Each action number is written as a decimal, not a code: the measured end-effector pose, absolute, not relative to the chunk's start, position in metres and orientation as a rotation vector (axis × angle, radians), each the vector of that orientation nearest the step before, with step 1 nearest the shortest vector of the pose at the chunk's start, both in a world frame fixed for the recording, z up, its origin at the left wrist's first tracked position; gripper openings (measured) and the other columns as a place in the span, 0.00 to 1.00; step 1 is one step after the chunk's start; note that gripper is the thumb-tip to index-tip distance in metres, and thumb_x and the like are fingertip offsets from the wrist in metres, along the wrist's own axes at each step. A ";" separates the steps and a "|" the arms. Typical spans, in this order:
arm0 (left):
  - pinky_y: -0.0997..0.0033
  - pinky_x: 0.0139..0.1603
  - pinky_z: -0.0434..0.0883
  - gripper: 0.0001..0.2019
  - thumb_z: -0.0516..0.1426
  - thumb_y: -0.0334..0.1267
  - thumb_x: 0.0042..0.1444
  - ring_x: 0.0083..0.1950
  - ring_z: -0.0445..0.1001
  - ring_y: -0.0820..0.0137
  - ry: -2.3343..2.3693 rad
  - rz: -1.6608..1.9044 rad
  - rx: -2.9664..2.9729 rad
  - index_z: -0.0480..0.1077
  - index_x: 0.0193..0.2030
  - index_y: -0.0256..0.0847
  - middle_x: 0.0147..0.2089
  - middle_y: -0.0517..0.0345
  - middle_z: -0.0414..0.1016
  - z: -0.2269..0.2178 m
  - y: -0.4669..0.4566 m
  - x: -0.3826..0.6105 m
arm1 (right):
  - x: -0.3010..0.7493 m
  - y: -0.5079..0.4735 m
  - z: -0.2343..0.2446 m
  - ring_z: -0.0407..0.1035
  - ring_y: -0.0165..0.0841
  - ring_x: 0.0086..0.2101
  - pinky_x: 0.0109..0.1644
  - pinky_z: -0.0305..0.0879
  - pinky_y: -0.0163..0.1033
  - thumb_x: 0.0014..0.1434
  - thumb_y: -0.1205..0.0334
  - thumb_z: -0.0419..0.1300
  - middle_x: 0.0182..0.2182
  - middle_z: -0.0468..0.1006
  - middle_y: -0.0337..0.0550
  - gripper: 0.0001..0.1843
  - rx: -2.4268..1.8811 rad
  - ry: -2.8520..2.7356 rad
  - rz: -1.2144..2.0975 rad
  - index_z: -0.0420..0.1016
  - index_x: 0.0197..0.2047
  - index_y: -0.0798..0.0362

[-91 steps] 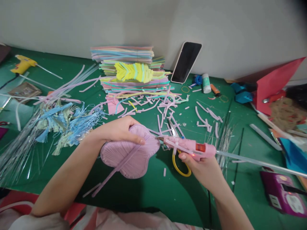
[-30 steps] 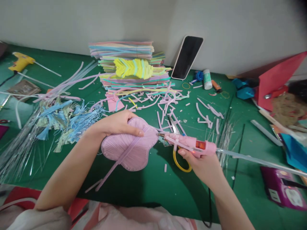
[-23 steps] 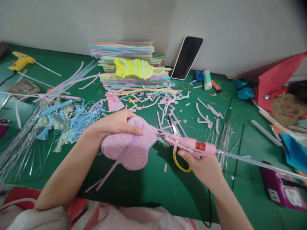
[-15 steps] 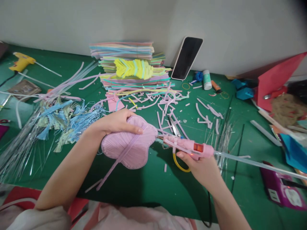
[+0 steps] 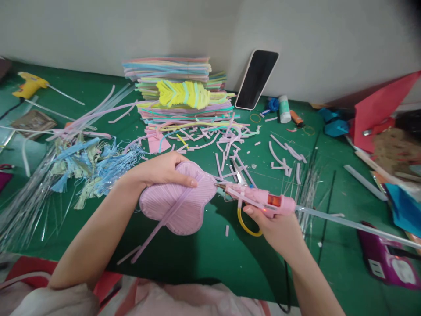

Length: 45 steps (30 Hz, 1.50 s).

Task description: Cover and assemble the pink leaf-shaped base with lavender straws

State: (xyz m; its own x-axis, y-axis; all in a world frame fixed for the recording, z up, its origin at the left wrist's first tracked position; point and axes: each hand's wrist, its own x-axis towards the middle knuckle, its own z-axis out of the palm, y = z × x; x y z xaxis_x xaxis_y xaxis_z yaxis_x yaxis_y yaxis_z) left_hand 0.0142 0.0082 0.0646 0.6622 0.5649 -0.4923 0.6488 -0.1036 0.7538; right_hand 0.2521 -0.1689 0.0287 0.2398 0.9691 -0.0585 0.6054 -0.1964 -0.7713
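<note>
The left hand lies over the far edge of a pink ribbed leaf-shaped piece. Its grip pinches the piece: the thumb is pressed flat on the top face and the fingers curl behind the edge. The piece sits near the middle of the green bench, just in front of the person. A pink strip runs across it as a stem and trails off towards the near edge.

The right hand has its grip wrapped round the handle of a pink hot-glue gun, one finger on the trigger. The nozzle points left and meets the right edge of the leaf-shaped piece. A clear glue stick juts from the back of the gun to the right. Yellow-handled scissors lie on the bench beneath the gun.

Further back, cut pink strips lie scattered before a stack of pastel foam strips. A black phone leans on the wall. Blue tassels lie to the left, and a yellow glue gun rests at the far left.
</note>
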 end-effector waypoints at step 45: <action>0.66 0.44 0.76 0.20 0.69 0.43 0.41 0.41 0.79 0.63 1.081 0.297 1.161 0.74 0.40 0.38 0.40 0.53 0.81 0.045 0.004 -0.032 | 0.226 -0.048 0.027 0.74 0.31 0.30 0.36 0.69 0.40 0.66 0.60 0.50 0.33 0.80 0.44 0.10 -1.667 -1.760 0.610 0.71 0.38 0.53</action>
State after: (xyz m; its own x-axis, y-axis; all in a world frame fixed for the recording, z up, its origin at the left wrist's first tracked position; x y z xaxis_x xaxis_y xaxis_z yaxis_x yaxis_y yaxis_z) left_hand -0.0320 0.0037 0.0448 0.4967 0.6861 -0.5316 0.3189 0.4253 0.8470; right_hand 0.2260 -0.0485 0.0272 -0.0001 0.9917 0.1283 0.6995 0.0917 -0.7087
